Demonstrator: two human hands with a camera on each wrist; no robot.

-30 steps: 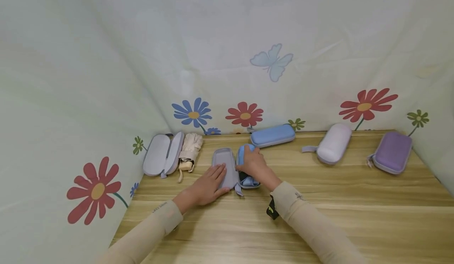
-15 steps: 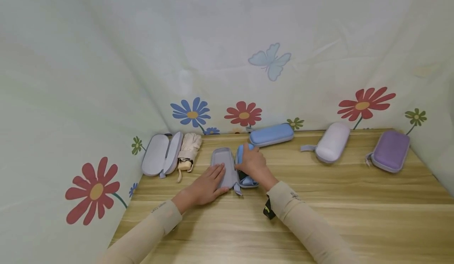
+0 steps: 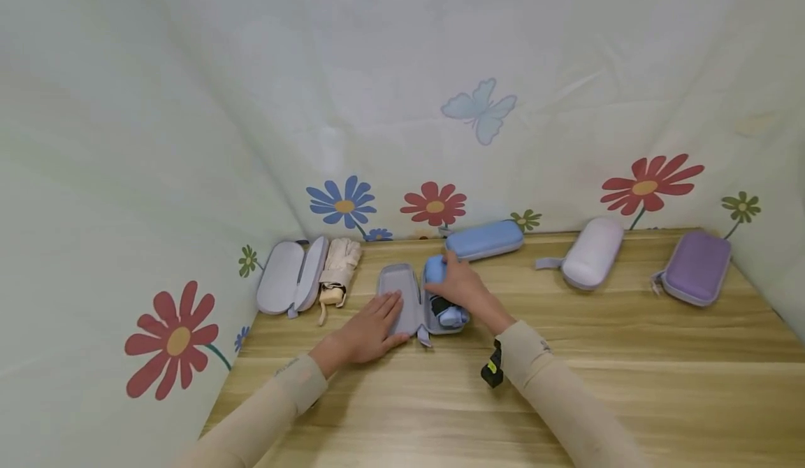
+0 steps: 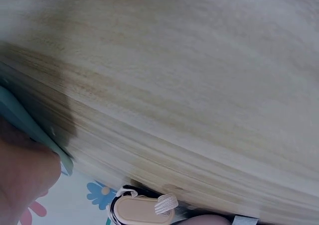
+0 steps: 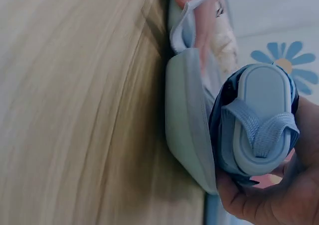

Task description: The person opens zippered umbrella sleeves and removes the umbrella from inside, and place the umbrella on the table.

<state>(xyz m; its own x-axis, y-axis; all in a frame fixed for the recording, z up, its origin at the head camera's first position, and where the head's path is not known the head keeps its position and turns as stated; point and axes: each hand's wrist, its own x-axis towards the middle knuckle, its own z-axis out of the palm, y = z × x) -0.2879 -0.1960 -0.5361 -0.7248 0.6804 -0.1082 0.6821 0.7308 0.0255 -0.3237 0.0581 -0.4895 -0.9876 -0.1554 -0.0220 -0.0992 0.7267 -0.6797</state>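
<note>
An unzipped case (image 3: 398, 279) lies spread on the table, its grey inside showing. My left hand (image 3: 367, 330) rests with extended fingers on the left half of this case. In the right half is a blue folding umbrella (image 3: 435, 270), which my right hand (image 3: 464, 290) grips from its right side. Seen from the right wrist, the umbrella handle (image 5: 264, 110) with its looped strap stands up beyond the rim of the case shell (image 5: 184, 125). The thumb and fingers (image 5: 279, 202) curl round the umbrella there; part of its body is hidden by the hand.
Left of my hands lie a beige folding umbrella (image 3: 339, 262) and another opened case (image 3: 279, 276). A blue case (image 3: 484, 239) sits behind, near the wall curtain. Farther right are a white case (image 3: 591, 255) and a purple case (image 3: 698, 269), both closed.
My right hand has shifted slightly right and lifted the blue umbrella's handle end higher in the case, showing more of its dark band. My left hand stays on the case.
</note>
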